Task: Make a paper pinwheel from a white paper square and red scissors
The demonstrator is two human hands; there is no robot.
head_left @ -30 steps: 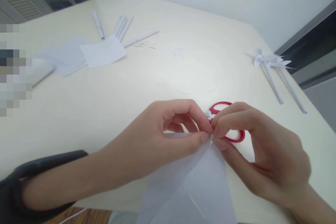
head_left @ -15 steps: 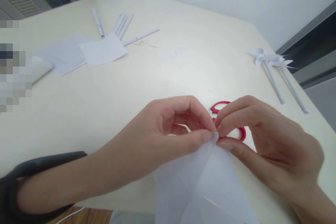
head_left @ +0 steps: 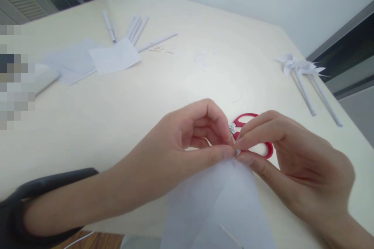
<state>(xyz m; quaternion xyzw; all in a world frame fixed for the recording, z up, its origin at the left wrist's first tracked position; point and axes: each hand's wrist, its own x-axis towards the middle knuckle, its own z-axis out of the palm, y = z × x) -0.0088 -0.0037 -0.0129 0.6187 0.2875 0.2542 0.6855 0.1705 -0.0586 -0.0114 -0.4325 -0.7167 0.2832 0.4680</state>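
Note:
A white sheet of paper (head_left: 216, 206) with a diagonal crease hangs at the bottom middle, its top corner between my fingertips. My left hand (head_left: 193, 140) pinches that corner between thumb and index finger. From the other side my right hand (head_left: 292, 155) closes its thumb and fingers on the same corner, touching the left fingertips. The corner looks folded over, though fingers hide most of it. Just behind the hands lie red-handled scissors (head_left: 269, 150), partly covered by my right hand.
Two paper pinwheels (head_left: 305, 68) on rolled sticks lie at the right edge. At the far left are paper sheets (head_left: 113, 57), several rolled paper sticks (head_left: 137, 29) and thin pale bits (head_left: 162, 49). Paper scraps (head_left: 201, 58) dot the table (head_left: 117, 116).
Both hands and the paper have shifted slightly left. The paper corner has bent over between the fingertips, and more of the scissors' pivot shows.

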